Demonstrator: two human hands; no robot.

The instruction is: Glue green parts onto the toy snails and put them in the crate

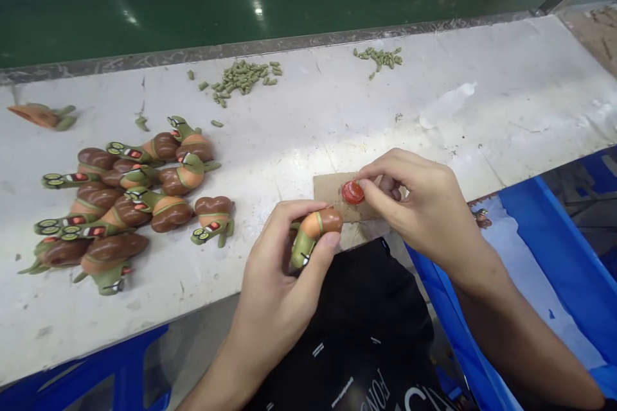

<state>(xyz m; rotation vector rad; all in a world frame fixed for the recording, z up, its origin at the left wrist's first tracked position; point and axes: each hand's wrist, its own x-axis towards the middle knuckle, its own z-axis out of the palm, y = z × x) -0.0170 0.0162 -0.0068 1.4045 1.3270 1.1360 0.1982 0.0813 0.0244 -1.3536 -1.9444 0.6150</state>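
Note:
My left hand (pixel 284 263) is closed around a toy figure (pixel 315 231) with a green head, an orange band and a brown rounded body. The figure lies tilted between thumb and fingers, close to the table's front edge. To its right, my right hand (pixel 414 199) pinches thumb and forefinger together at a small red cap (pixel 353 192). Whatever sits between those fingertips is too small to make out. The cap rests on a piece of brown cardboard (pixel 332 187), and the fingertips are at its right rim.
Several similar toy figures (pixel 166 213) are heaped at the left. Small green pegs lie in a larger pile (pixel 241 78) and a smaller pile (pixel 380 58) near the back. A translucent white bottle (pixel 446 106) lies at the right. Below the table stands a blue crate (pixel 549 237).

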